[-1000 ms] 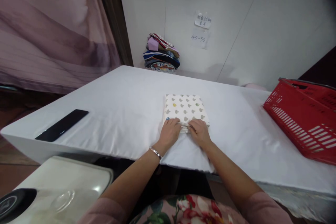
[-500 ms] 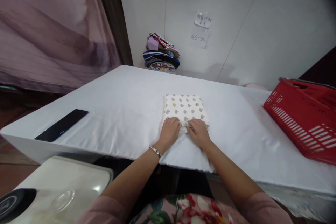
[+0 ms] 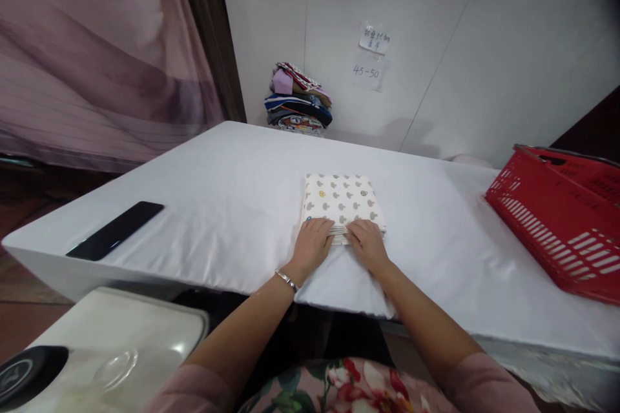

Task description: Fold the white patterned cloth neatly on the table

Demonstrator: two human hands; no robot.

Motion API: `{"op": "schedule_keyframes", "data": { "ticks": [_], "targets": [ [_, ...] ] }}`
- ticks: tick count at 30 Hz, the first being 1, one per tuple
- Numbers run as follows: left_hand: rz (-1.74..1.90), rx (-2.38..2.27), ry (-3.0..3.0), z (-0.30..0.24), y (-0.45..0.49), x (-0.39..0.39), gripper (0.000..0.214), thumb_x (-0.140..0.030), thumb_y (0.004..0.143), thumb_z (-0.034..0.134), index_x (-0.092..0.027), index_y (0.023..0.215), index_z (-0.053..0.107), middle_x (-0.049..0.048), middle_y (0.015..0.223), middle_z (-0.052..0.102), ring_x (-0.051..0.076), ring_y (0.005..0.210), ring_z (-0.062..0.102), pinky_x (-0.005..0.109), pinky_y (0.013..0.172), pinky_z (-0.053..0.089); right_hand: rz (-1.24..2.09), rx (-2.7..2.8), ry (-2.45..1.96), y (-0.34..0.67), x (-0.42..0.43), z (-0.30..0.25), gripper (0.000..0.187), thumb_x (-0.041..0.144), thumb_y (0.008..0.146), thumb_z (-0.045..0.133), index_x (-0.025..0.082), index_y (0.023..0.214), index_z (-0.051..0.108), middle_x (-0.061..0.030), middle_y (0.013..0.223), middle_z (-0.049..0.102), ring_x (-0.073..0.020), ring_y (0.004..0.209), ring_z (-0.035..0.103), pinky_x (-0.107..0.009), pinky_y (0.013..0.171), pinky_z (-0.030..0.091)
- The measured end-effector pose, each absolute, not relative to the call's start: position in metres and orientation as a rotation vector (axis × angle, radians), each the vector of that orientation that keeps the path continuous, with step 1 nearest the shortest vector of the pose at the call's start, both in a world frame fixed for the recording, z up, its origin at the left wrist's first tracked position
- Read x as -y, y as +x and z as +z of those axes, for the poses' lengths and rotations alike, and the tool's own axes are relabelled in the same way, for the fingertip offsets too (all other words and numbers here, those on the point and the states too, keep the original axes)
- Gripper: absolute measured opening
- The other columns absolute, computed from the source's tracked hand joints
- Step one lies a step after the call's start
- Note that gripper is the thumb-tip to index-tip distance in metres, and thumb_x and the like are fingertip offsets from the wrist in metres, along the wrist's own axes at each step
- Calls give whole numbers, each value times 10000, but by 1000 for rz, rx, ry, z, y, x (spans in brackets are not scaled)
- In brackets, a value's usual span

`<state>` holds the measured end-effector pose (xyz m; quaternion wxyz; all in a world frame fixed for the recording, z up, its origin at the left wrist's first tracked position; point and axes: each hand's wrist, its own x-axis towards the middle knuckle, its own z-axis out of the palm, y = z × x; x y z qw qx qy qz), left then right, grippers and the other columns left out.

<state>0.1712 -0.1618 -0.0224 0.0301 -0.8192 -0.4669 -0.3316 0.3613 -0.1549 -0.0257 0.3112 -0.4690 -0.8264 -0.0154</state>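
Looking at a folded cloth just right of centre frame, lying flat on the table toward its front edge. Cream cotton by the look of it, printed with little grey shapes plus a couple of coloured ones, folded into a neat thick square with the layers showing along the near side. Pinching that near edge with the left hand and right hand side by side, with each grip closed down on the layers, fingers curled over the top and thumbs pointing inward. Probably handles soft, light and floppy, not slippery, nothing breakable, but liable to spill its folds if lifted by one corner. Best taken along the stacked edge or scooped from underneath with both palms. Smooth white sheet over the table, slightly wrinkled. Over at the right edge of frame, a red plastic basket with slotted walls; lower left, a flat glossy black phone; up top centre against the wall, a stack of folded clothes in mixed colours.
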Motion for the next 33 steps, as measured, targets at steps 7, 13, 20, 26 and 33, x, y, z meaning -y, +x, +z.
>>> {"op": "schedule_keyframes", "data": {
  "ticks": [7, 13, 20, 26, 33],
  "targets": [
    [-896, 1431, -2562, -15, 169, 163, 138, -192, 875, 470, -219, 929, 595, 44, 906, 610, 201, 896, 527, 366, 780, 388, -70, 2178, -1223, 362, 155, -27, 204, 283, 901, 472, 232, 1040, 612, -50, 985, 626, -204, 938, 517, -363, 827, 368],
    [-888, 1385, -2535, -13, 166, 163, 113, -212, 864, 510, -224, 920, 608, 45, 889, 606, 203, 881, 522, 362, 762, 386, -94, 2208, -1211, 362, 157, -26, 252, 264, 909, 459, 254, 1115, 603, -56, 983, 624, -209, 944, 518, -372, 825, 367],
    [-798, 1375, -2535, -12, 146, 163, 198, -155, 856, 488, -232, 999, 602, 56, 894, 599, 205, 893, 532, 368, 768, 383, -79, 2212, -1198, 363, 155, -29, 221, 270, 904, 472, 258, 1050, 637, -48, 966, 626, -204, 930, 519, -369, 813, 368],
    [-696, 1369, -2547, -8, 134, 166, 226, -163, 863, 462, -233, 1040, 585, 59, 945, 597, 211, 943, 527, 368, 799, 372, -61, 2196, -1191, 361, 157, -26, 213, 272, 907, 469, 259, 1033, 640, -47, 970, 625, -206, 945, 516, -374, 827, 366],
    [-632, 1360, -2541, -10, 131, 168, 196, -187, 893, 429, -228, 1018, 575, 53, 960, 596, 212, 926, 520, 363, 781, 371, -50, 2203, -1189, 360, 159, -24, 207, 269, 906, 474, 263, 1024, 644, -40, 971, 626, -199, 942, 517, -375, 835, 361]
  ]
}}
